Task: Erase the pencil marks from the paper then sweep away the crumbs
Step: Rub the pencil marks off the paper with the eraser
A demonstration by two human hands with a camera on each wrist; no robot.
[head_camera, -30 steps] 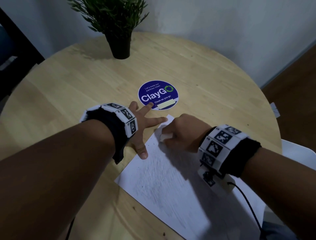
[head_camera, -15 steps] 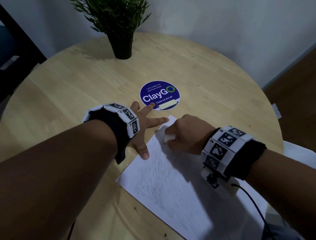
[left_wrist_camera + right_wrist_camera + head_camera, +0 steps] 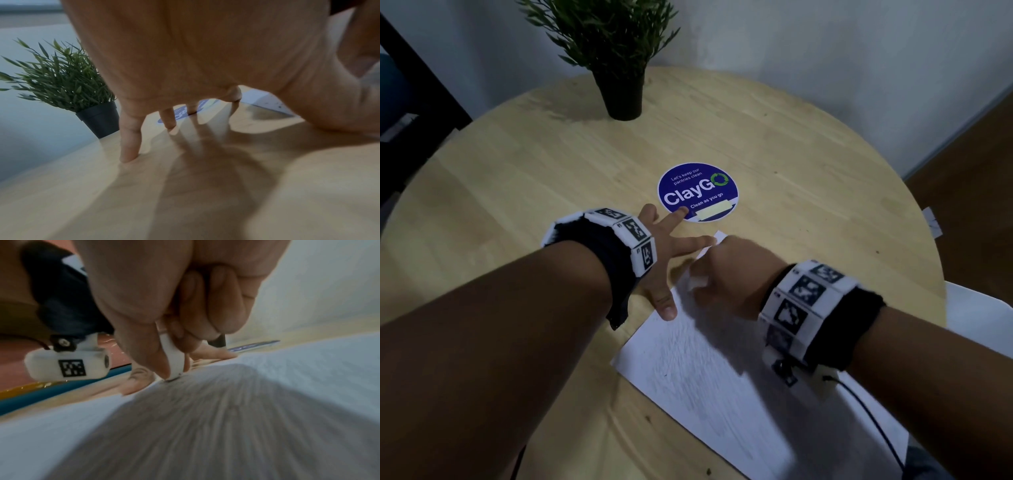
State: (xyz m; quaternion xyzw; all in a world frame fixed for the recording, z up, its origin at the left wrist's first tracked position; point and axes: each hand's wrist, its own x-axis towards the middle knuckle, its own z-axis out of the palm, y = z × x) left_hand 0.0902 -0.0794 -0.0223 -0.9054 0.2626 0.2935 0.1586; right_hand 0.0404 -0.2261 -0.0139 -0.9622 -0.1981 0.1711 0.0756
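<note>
The right hand (image 3: 726, 274) pinches a white eraser (image 3: 698, 281) against the far corner of the paper (image 3: 722, 377), which lies at five o'clock on the round counter (image 3: 517, 171), long axis running from eleven to five. The left hand (image 3: 667, 260) presses it with spread fingers. Hard rubbing near the edge could crease or tear the sheet.

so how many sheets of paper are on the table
1. The sheet of paper lies near the table's front edge, under the right hand, left hand fingers touching its far corner. A second sheet underneath can't be ruled out.
</note>
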